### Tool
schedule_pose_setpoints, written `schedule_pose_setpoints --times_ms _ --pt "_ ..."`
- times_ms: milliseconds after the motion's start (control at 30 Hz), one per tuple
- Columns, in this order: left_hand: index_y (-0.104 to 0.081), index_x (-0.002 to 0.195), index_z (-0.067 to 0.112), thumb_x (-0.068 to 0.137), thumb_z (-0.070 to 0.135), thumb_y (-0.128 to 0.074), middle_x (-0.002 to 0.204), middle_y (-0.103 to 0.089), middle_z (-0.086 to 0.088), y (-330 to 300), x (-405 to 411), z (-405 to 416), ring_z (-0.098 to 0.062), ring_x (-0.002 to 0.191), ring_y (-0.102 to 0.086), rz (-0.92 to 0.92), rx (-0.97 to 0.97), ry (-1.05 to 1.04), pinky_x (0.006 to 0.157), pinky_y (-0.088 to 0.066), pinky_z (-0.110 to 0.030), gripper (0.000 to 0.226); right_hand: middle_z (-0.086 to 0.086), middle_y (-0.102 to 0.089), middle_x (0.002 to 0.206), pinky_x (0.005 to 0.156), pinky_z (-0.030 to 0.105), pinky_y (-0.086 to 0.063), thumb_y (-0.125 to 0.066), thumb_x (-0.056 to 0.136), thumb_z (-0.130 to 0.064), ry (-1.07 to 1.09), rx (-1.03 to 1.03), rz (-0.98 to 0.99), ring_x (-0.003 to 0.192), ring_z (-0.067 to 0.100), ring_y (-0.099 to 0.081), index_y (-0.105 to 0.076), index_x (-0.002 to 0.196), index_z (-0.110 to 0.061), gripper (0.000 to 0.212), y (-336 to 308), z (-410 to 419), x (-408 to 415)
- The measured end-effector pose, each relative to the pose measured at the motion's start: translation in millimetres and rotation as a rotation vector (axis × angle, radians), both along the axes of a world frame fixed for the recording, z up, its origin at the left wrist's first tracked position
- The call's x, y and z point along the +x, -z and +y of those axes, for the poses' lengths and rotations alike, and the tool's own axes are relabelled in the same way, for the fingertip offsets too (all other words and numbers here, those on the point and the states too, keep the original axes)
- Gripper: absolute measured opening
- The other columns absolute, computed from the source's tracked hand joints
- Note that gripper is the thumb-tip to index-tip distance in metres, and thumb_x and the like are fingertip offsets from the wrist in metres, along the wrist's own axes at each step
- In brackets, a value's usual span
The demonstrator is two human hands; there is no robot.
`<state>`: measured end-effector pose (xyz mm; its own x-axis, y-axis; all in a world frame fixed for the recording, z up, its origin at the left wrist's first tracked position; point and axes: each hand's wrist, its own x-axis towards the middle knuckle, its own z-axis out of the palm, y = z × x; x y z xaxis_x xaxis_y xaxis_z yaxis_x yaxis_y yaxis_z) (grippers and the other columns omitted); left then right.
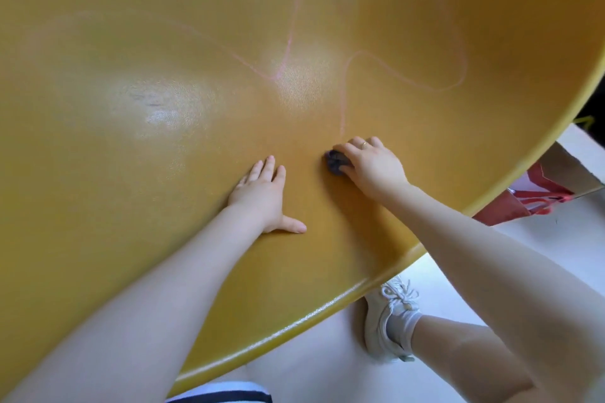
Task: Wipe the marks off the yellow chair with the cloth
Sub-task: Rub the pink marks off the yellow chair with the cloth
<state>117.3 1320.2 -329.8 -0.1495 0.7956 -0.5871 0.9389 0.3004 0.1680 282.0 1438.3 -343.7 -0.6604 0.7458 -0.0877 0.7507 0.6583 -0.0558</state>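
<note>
The yellow chair [163, 147] fills most of the view, its glossy seat curving away from me. Pink marks [406, 70] loop and streak across its upper middle and right; a faint one runs down to just above my right hand. My right hand [373, 165] is shut on a small dark cloth [336, 163], pressing it on the seat below that streak. My left hand [265, 198] lies flat on the seat to the left, fingers apart, holding nothing.
The chair's rim [327, 307] runs diagonally at lower right. Beyond it are a pale floor, my white shoe [388, 314], and a red bag [537, 196] beside a cardboard box [569, 167] at the right edge.
</note>
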Motion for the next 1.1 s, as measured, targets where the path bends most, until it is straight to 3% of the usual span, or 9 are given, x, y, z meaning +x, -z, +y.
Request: schedule_pose_setpoints --times_ms 133,267,367,533,700,800,867,967,1100 --pt "0.009 0.149 0.016 0.067 0.066 -0.065 0.155 0.021 -0.004 1 0 3 -0.021 0.145 0.012 -0.001 -0.001 -0.007 0.117 -0.002 -0.036 0.121 0.004 -0.053 0.119 0.078 0.034 -0.040 -0.053 0.091 -0.036 0.133 -0.079 0.079 0.102 0.029 -0.043 -0.053 0.124 -0.025 0.034 4 1 -7" --pt "0.009 0.149 0.015 0.068 0.066 -0.064 0.155 0.021 -0.005 -1 1 2 -0.022 0.145 0.011 0.005 -0.014 -0.016 0.118 -0.002 -0.036 0.121 0.003 -0.057 0.110 0.078 0.034 -0.044 -0.060 0.086 -0.038 -0.073 -0.217 0.146 0.088 0.026 -0.045 -0.060 0.115 -0.027 0.032 -9 -64 23" --pt "0.006 0.149 0.010 0.071 0.064 -0.063 0.156 0.017 -0.007 -3 4 -5 -0.021 0.145 0.009 -0.004 -0.009 -0.026 0.118 -0.003 -0.035 0.117 0.002 -0.062 0.096 0.069 0.028 -0.042 -0.059 0.079 -0.036 -0.219 -0.239 0.165 0.073 0.022 -0.043 -0.065 0.108 -0.026 0.031 -22 -110 51" --pt "0.002 0.149 0.007 0.078 0.059 -0.060 0.156 0.015 -0.008 -8 18 -12 -0.021 0.145 0.007 -0.073 0.021 -0.046 0.117 -0.004 -0.033 0.108 0.005 -0.060 0.104 0.074 0.033 -0.041 -0.061 0.086 -0.035 -0.290 -0.318 0.113 0.078 0.023 -0.039 -0.061 0.118 -0.026 0.034 -23 -89 57" --pt "0.008 0.149 0.021 0.067 0.072 -0.059 0.153 0.023 -0.015 -4 41 -9 -0.028 0.143 0.016 -0.041 0.003 -0.087 0.117 -0.003 -0.038 0.118 0.008 -0.056 0.116 0.079 0.036 -0.039 -0.054 0.090 -0.038 0.038 0.022 0.018 0.097 0.032 -0.046 -0.056 0.122 -0.027 0.035 -3 -5 45" --pt "0.010 0.149 0.020 0.065 0.070 -0.063 0.152 0.025 -0.018 -2 46 -2 -0.030 0.143 0.017 -0.023 -0.008 -0.128 0.117 -0.003 -0.040 0.122 0.009 -0.052 0.120 0.081 0.036 -0.037 -0.052 0.092 -0.036 0.228 0.053 0.058 0.104 0.034 -0.043 -0.055 0.122 -0.024 0.033 1 24 38" --pt "0.010 0.148 0.020 0.064 0.068 -0.065 0.152 0.025 -0.018 -4 45 2 -0.030 0.143 0.018 -0.016 -0.036 -0.146 0.117 -0.003 -0.040 0.123 0.008 -0.053 0.117 0.082 0.036 -0.038 -0.053 0.090 -0.034 0.161 -0.022 0.104 0.102 0.033 -0.043 -0.058 0.119 -0.025 0.031 1 19 39" --pt "0.012 0.148 0.020 0.063 0.067 -0.067 0.152 0.024 -0.020 -5 50 8 -0.032 0.143 0.016 0.017 -0.090 -0.161 0.117 -0.003 -0.041 0.125 0.005 -0.057 0.105 0.078 0.032 -0.042 -0.057 0.083 -0.035 -0.143 -0.217 0.153 0.086 0.028 -0.046 -0.064 0.111 -0.027 0.030 -7 -13 58" --pt "0.012 0.148 0.025 0.062 0.068 -0.068 0.152 0.026 -0.016 -6 54 8 -0.028 0.143 0.015 0.019 -0.122 -0.200 0.118 -0.004 -0.039 0.125 0.003 -0.059 0.093 0.070 0.021 -0.031 -0.058 0.074 -0.031 -0.456 -0.448 0.148 0.071 0.023 -0.044 -0.068 0.104 -0.024 0.032 -27 -59 97"
